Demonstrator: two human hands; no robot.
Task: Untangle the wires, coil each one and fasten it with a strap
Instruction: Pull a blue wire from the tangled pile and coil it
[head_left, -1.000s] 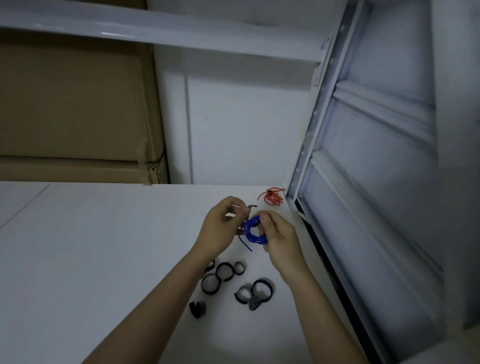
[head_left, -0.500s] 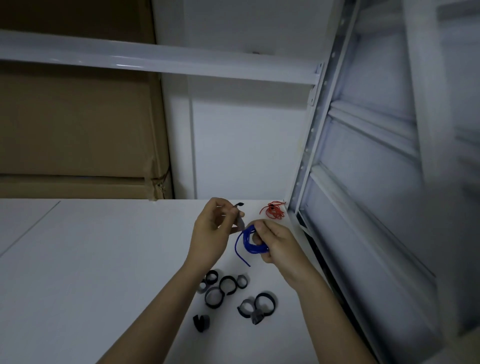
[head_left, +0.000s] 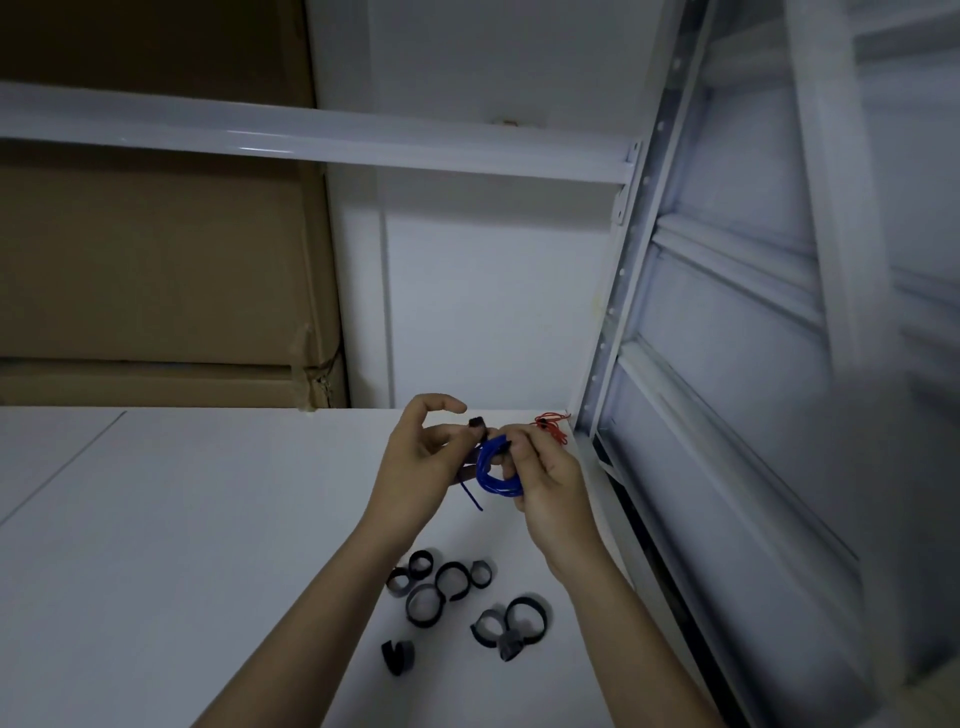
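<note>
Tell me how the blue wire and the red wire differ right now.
The blue wire is wound into a neat round coil with one short end hanging loose; the red wire lies as a loose, untidy bundle. The blue wire is held up off the white table, gripped by the right hand while the left hand pinches a dark strap beside it; the red wire rests untouched on the table's far right corner. Both are thin.

Dim, bluish indoor light, faint glare streak on the white shelf beam (head_left: 311, 137), soft shadows beside the black strap loops (head_left: 452, 582) on the desk (head_left: 156, 545), right edge smeared, wide-angle bending of straight lines.
</note>
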